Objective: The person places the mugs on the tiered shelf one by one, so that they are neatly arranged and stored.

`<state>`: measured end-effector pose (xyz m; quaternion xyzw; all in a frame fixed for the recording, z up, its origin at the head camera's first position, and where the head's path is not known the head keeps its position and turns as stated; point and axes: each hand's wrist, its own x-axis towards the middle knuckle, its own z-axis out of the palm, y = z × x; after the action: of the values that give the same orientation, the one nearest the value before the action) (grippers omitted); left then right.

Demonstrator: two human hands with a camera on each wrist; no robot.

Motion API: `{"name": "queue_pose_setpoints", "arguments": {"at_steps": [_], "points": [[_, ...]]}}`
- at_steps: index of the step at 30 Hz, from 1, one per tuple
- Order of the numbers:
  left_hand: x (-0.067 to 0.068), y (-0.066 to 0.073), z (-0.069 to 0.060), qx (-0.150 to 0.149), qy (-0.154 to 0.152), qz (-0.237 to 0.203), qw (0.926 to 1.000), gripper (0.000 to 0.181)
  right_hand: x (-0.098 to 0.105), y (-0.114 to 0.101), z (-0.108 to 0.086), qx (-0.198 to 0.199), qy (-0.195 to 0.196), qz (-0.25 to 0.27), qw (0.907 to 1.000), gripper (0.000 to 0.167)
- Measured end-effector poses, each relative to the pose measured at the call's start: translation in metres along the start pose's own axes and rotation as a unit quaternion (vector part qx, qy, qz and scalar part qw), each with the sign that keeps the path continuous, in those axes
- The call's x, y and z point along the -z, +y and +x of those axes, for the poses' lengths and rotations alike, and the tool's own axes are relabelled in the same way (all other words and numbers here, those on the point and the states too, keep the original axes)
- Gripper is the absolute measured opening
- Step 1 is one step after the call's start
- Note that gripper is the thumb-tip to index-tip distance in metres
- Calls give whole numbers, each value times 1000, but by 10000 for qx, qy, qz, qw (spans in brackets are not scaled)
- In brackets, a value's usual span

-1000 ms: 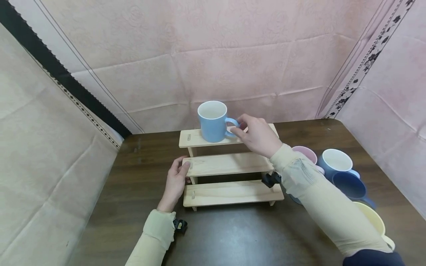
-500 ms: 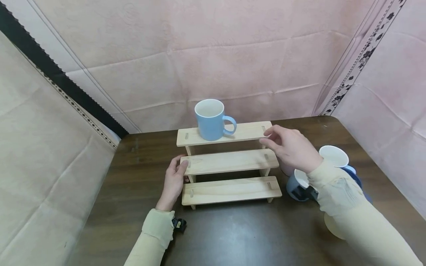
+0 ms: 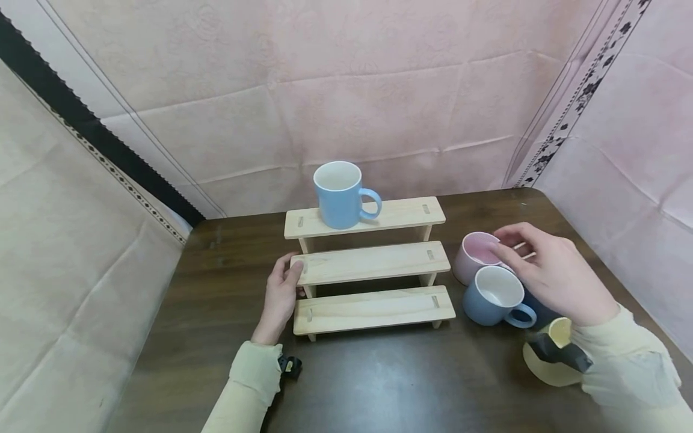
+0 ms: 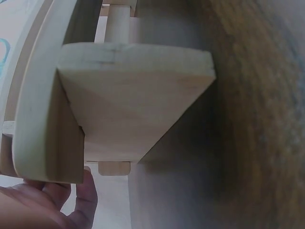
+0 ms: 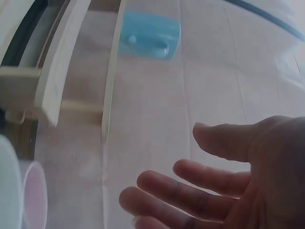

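A light blue mug [image 3: 338, 198] stands upright on the left part of the top step of a three-step wooden rack [image 3: 373, 264], its handle facing right. My left hand [image 3: 278, 300] grips the left end of the middle step, thumb on top; in the left wrist view its fingers [image 4: 86, 195] show by the board's end. Over the mugs at the right hovers my right hand [image 3: 552, 270], fingers loosely bent and holding nothing. Below and beside it are a pink mug [image 3: 470, 260], a grey-blue mug [image 3: 484, 304] and a mostly hidden dark blue mug [image 3: 540, 308].
A cream-yellow mug [image 3: 548, 367] stands nearer the front, partly covered by the right wrist's camera. All this is on a dark wooden table [image 3: 379, 385]. Pale patterned cloth [image 3: 379, 108] hangs behind the table and along both sides.
My right hand has let go of the light blue mug's handle and moved right, over the other mugs. My left hand has kept its grip on the rack.
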<state>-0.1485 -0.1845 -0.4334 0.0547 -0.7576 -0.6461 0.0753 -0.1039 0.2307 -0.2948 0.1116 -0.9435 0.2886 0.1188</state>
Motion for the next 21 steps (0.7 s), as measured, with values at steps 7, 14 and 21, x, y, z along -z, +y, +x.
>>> {"name": "queue_pose_setpoints", "arguments": {"at_steps": [7,14,21], "points": [[0,-2,0,-30,-16,-45,10000,42,7,32,-29,-598,203,-46,9980,33],[0,1,0,-27,-81,-87,9999,43,5,69,-61,-1217,395,-35,9918,36],[0,1,0,38,-80,-77,9999,42,6,100,-89,-1540,433,-384,9864,38]]}}
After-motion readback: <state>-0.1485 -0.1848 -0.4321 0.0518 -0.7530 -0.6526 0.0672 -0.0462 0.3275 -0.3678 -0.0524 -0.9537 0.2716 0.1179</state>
